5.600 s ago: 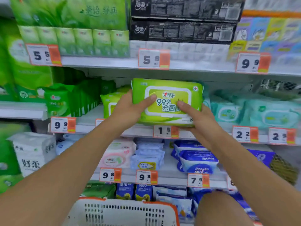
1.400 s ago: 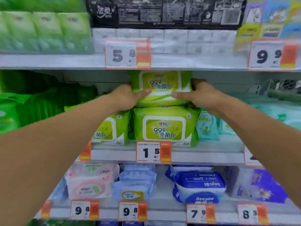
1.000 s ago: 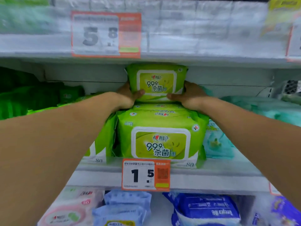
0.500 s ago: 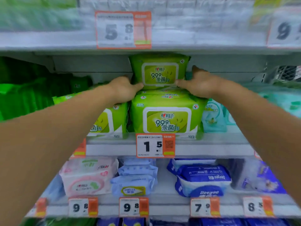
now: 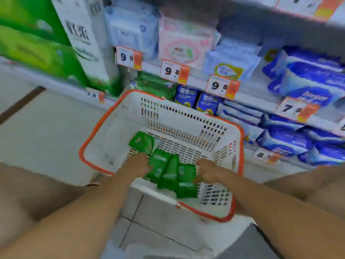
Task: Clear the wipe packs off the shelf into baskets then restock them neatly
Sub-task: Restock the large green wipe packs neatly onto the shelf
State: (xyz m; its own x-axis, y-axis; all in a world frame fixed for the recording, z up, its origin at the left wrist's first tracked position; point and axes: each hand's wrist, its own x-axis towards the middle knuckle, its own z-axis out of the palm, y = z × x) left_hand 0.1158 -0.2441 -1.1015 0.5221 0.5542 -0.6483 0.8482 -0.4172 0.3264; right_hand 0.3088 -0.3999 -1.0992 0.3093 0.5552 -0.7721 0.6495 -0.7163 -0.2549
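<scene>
A white basket with an orange rim [image 5: 104,126] stands on the floor in front of the shelves. Inside it lie several small dark green wipe packs [image 5: 169,172], bunched near its front wall, and one more green pack [image 5: 141,142] lies apart to the back left. My left hand [image 5: 137,164] presses on the left side of the bunch and my right hand [image 5: 207,170] on its right side, gripping the packs between them. The view is blurred, so finger positions are unclear.
Lower shelves behind the basket hold blue wipe packs [image 5: 306,85], a pink pack [image 5: 183,47] and orange price tags [image 5: 174,71]. Tall green and white tissue bundles [image 5: 80,40] stand at the left. Grey floor tiles [image 5: 44,128] lie to the left of the basket.
My hands left the yellow-green wipe pack stacked on the upper shelf. The view swung down to the basket, where both hands now hold a bunch of small dark green packs.
</scene>
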